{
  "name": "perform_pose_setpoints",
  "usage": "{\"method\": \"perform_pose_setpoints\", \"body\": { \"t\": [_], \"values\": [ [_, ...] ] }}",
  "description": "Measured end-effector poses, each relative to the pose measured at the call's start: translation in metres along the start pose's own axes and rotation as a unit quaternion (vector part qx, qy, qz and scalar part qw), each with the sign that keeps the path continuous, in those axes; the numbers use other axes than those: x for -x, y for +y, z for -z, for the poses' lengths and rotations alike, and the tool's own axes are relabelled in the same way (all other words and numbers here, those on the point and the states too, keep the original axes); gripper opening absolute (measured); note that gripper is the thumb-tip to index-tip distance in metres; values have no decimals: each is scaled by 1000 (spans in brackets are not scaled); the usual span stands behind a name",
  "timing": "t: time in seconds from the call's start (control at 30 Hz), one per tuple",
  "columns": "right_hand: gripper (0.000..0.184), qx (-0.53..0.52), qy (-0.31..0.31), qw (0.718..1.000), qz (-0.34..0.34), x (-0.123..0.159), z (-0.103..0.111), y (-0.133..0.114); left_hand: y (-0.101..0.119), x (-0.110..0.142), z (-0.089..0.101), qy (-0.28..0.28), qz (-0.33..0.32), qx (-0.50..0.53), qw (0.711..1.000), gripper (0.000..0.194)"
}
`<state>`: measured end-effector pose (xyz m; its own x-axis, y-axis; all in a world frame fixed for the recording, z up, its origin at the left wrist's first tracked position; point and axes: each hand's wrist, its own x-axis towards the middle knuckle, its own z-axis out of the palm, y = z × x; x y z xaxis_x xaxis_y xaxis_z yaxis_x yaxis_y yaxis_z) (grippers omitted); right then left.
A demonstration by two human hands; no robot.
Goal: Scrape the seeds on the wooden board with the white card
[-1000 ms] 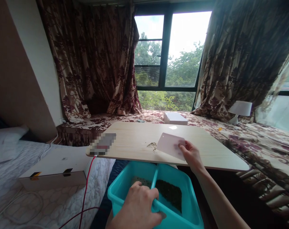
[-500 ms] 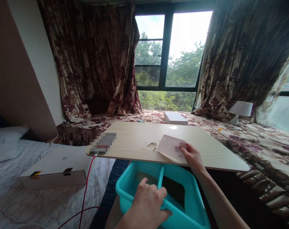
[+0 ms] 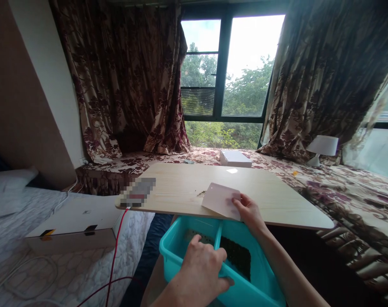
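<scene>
My right hand (image 3: 249,212) pinches a translucent white plastic scraper (image 3: 220,198) with a small hole near one corner. Its lower edge is on the wooden table top near the front edge, covering part of a small scatter of dark seed-like bits (image 3: 200,193). Under that table edge is a turquoise divided box (image 3: 171,261), and my left hand (image 3: 202,266) grips its near rim by the divider. In the box's right compartment lies a dark, crumbly-looking mass (image 3: 237,258). A few specks show in the left compartment, partly hidden by my fingers.
A blurred-out device (image 3: 138,192) with a red cable (image 3: 115,251) lies at the left end of the table (image 3: 290,209). White boxes rest on the bed (image 3: 75,217) and on the window ledge (image 3: 236,158). A small lamp (image 3: 323,147) stands farther right.
My right hand has moved the scraper left, over part of the scattered bits, and less of them shows. The turquoise box and my left hand have shifted slightly right.
</scene>
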<state>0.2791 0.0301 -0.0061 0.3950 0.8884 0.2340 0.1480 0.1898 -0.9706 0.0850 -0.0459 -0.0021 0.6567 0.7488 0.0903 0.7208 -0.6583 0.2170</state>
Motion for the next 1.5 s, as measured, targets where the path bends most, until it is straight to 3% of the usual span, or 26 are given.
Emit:
{"method": "perform_pose_setpoints", "body": {
  "t": [0.17,0.23,0.37,0.53,0.77,1.13,1.5],
  "values": [
    [33,-33,-94,995,-21,13,-6,-9,-1,0,0,4,5,8,1000,26],
    [32,-27,-69,997,-6,11,0,-12,-1,2,1,8,11,15,1000,25],
    [32,4,41,999,23,-1,19,-11,-4,9,8,-14,55,24,998,26],
    [32,39,88,995,40,-9,29,-6,-15,24,10,-35,118,10,992,25],
    [31,58,69,995,52,-12,17,-7,-26,32,0,-49,100,35,993,23],
    [29,69,37,994,77,-16,7,-4,-25,32,8,-49,108,39,992,21],
    [28,49,21,997,58,-16,3,-6,-52,41,9,5,134,59,989,18]
  ]
}}
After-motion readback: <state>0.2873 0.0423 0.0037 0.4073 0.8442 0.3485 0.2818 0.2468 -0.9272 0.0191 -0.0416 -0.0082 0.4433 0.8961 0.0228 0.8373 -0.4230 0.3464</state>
